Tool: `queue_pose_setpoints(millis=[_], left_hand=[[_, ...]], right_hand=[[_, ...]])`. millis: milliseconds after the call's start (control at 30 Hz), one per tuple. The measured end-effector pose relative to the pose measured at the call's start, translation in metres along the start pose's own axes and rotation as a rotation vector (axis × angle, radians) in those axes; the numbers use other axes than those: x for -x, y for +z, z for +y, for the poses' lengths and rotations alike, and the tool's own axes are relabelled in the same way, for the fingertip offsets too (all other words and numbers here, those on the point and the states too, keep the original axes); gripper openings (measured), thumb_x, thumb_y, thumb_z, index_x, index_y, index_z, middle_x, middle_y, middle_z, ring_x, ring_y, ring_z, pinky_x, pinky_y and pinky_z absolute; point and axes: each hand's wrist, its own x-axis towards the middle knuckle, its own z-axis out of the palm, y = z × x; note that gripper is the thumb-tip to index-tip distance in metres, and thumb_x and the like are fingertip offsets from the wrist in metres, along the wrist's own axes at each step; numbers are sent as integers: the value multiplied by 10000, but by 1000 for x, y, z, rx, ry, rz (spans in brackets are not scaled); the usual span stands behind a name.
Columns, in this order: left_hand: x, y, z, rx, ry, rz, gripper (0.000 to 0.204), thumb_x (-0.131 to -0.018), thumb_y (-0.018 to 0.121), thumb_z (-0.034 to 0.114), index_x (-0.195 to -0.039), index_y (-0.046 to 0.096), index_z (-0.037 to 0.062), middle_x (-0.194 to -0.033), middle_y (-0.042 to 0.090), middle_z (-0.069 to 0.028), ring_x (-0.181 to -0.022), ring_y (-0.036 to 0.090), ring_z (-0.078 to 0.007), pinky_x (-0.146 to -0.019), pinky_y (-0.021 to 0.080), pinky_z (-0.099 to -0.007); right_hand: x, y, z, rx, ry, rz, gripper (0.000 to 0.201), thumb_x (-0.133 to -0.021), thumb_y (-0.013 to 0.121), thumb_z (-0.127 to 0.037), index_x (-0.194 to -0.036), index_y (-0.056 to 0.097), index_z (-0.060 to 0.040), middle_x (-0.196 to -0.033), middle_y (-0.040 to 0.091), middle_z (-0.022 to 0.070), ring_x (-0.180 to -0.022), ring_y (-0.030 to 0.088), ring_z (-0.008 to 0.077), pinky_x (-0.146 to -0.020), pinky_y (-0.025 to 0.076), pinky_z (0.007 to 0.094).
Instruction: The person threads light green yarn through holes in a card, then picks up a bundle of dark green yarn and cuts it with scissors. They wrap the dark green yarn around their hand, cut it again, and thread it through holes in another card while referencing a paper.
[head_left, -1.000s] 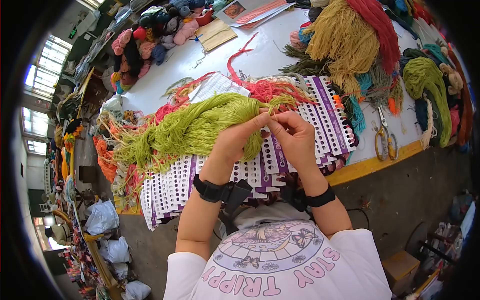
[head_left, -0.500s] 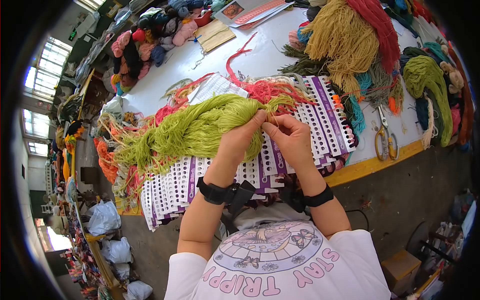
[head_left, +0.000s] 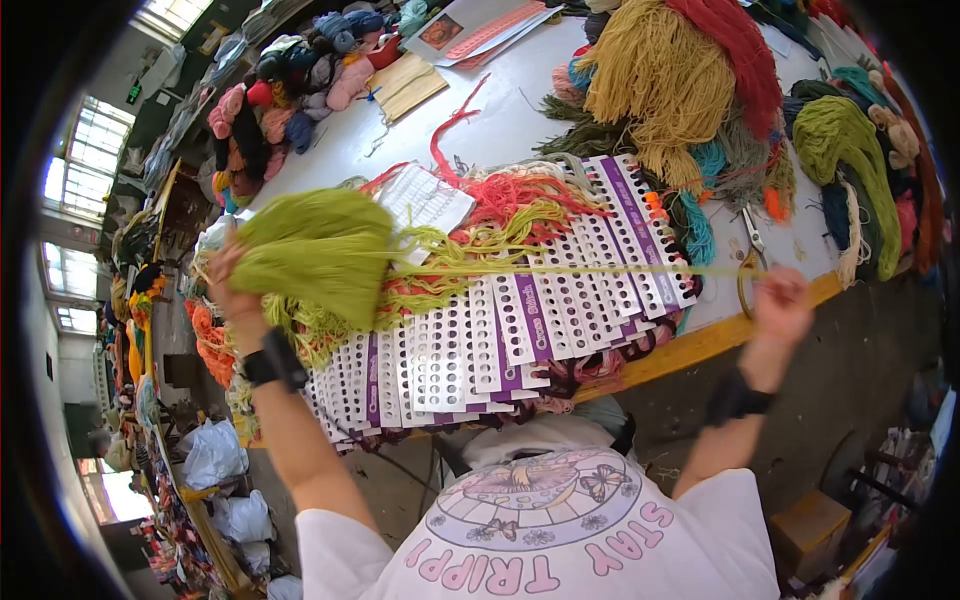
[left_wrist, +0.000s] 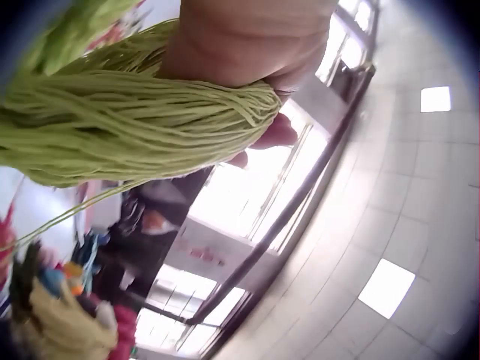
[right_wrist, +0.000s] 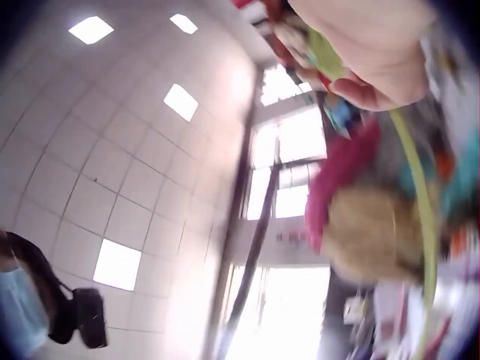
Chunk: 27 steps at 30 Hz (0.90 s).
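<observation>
Some strands (head_left: 600,268) are running from the yarn (head_left: 320,250) our left hand (head_left: 231,275) is gripping over the table (head_left: 510,130) to our pinching right hand (head_left: 783,306), so, if they're sagging, we're risking snags on scissors (head_left: 752,231).

Shirt (head_left: 590,545): "STAY TRIPPY" in pink capitals, curving round the edge of the design (head_left: 535,492) printed on it.
Cards (head_left: 535,325): "Cross Stitch" in pale letters on purple bands, readable on more than one card on the worktop (head_left: 500,125).
Paper (head_left: 425,205): rows of marks, too small to read.
</observation>
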Motion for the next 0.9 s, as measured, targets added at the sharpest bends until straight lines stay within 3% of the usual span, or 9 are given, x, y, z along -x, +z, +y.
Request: queue_pose_setpoints(millis=[67, 133, 233, 300, 400, 433, 567, 767, 900], left_hand=[[-2, -72, 17, 593, -60, 363, 208, -882, 417, 136, -1007, 508, -3, -657, 460, -3, -625, 460, -101, -684, 412, -248], [18, -63, 62, 1017, -97, 377, 167, -844, 475, 130, -686, 428, 104, -566, 385, 46, -524, 380, -79, -631, 383, -226], [32, -7, 74, 984, -217, 134, 217, -849, 496, 181, -656, 410, 133, -554, 374, 53, -531, 392, -54, -624, 398, -223], [46, 113, 67, 1273, -438, -138, 206, -846, 528, 237, -685, 463, 125, -582, 419, 46, -532, 422, -46, -569, 421, -214], [84, 248, 34, 838, -639, -147, 78, -804, 582, 152, -782, 547, 86, -677, 520, 17, -561, 513, -79, -528, 456, -229], [96, 282, 23, 668, -819, -190, 112, -810, 583, 167, -877, 577, 77, -729, 543, 1, -559, 512, -82, -510, 463, -240], [130, 365, -12, 322, -994, -470, 292, -835, 570, 187, -1082, 550, 34, -742, 538, 20, -556, 448, -43, -497, 384, -165], [125, 373, -29, 205, -1015, -568, 137, -820, 555, 143, -910, 578, 43, -617, 506, 2, -490, 424, -61, -447, 331, -184], [132, 378, -17, 63, -980, -348, 125, -812, 555, 163, -816, 574, 39, -597, 516, -9, -434, 437, -85, -401, 341, -220]], right_hand=[[4, -8, -143, 806, -698, 557, 159, -669, 454, 13, -561, 364, -63, -511, 352, 28, -535, 453, 182, -579, 451, 309], [9, 11, -187, 796, -811, 492, 144, -716, 465, -42, -598, 384, -50, -530, 369, 34, -539, 451, 187, -627, 461, 330], [20, 32, -224, 792, -975, 401, 176, -788, 481, -123, -652, 415, -31, -558, 393, 43, -545, 448, 196, -700, 476, 363], [4, 50, -70, 979, -650, 327, 142, -832, 481, -144, -935, 483, -46, -745, 473, 18, -607, 482, 141, -614, 472, 288], [2, 23, 92, 1243, 79, -133, 312, -814, 499, -114, -1119, 455, -65, -901, 496, -3, -725, 499, 98, -510, 476, 211], [2, 32, 131, 1231, 352, -324, 367, -893, 409, -387, -1098, 455, -87, -739, 465, -21, -597, 460, 50, -440, 418, 192], [8, 17, 196, 1044, 743, -402, 313, -909, 411, -293, -1114, 426, -56, -692, 480, 16, -410, 382, 36, -375, 365, 152], [12, 19, 210, 1127, 815, -421, 272, -869, 493, -210, -1086, 459, -49, -631, 601, 70, -399, 477, 72, -383, 389, 211], [17, 25, 217, 2000, 85, -647, 182, -815, 524, -166, -933, 535, -28, -609, 586, 140, -581, 584, 303, -552, 442, 377]])
